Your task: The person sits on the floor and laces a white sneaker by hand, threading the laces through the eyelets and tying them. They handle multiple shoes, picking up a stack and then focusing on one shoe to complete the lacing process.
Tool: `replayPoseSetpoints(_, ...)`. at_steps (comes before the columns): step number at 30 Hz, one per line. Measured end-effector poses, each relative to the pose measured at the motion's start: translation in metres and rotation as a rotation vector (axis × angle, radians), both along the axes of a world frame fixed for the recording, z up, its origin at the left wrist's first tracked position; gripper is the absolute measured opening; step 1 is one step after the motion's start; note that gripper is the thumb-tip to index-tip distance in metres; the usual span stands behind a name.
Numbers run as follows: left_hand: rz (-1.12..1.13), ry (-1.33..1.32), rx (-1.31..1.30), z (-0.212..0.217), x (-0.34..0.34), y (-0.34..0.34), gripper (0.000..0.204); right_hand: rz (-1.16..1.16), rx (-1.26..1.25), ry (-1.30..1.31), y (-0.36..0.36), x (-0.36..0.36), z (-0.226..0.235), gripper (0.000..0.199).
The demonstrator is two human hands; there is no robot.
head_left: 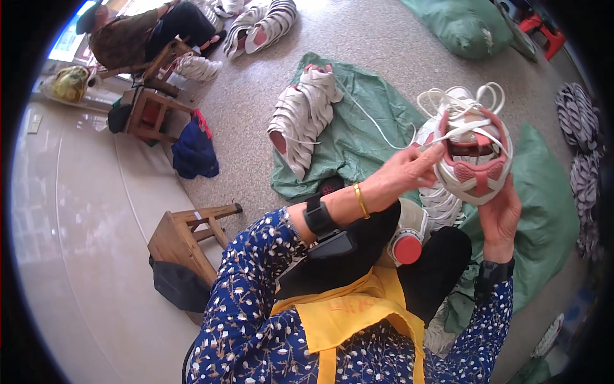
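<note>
A white and pink sneaker (pixel 474 153) is held up at the right, its heel and pink-lined opening facing me. White laces (pixel 465 125) cross its tongue and stand up in loops. My left hand (pixel 419 168) is closed at the shoe's left side, fingertips pinched by the collar; whether a lace is between them is hard to see. Beneath the heel, my right hand (pixel 501 214) supports the shoe, its fingers partly hidden behind it. A loose white lace (pixel 371 121) runs over the green sheet toward the shoe. Below the shoe, more white laced uppers (pixel 441 208) lie near my lap.
Stacked white shoes (pixel 306 115) rest on a green sheet (pixel 364 128). Green sacks (pixel 543 211) bulge at the right. Wooden stools (pixel 185 243) stand left, beside a pale wall. Another person (pixel 137 35) sits far left near more shoes (pixel 262 29). A red stool (pixel 543 35) is far right.
</note>
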State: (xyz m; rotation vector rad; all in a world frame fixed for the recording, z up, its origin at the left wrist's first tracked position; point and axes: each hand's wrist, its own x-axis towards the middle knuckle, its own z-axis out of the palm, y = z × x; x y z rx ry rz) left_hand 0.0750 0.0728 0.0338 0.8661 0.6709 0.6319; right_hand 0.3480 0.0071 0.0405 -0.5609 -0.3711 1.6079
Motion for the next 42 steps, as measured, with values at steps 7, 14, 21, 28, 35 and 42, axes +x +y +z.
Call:
replayPoseSetpoints(7, 0.091, -0.665, -0.265, -0.015, 0.001, -0.001, 0.055, 0.033, 0.036, -0.079, -0.005, -0.003, -0.005, 0.066)
replayPoseSetpoints(14, 0.180, -0.571, -0.185, 0.009, -0.019, 0.018, 0.053, 0.375, 0.058, -0.220, 0.014, -0.022, -0.014, 0.051)
replayPoseSetpoints(21, 0.255, 0.037, 0.129, -0.056, -0.007, 0.087, 0.045, 0.445, -0.404, -0.964, -0.002, 0.051, -0.082, 0.043)
replayPoseSetpoints(28, 0.242, 0.209, 0.187, -0.176, 0.053, 0.175, 0.047, 0.383, -0.529, -1.148, -0.033, 0.115, -0.138, 0.052)
replayPoseSetpoints(35, 0.058, 0.578, 0.394, -0.275, 0.128, 0.184, 0.054, 0.324, -0.518, -1.580, -0.059, 0.144, -0.178, 0.069)
replayPoseSetpoints(42, -0.090, 0.698, 0.231, -0.261, 0.163, 0.173, 0.058, 0.354, -0.467, -1.625, -0.071, 0.128, -0.171, 0.086)
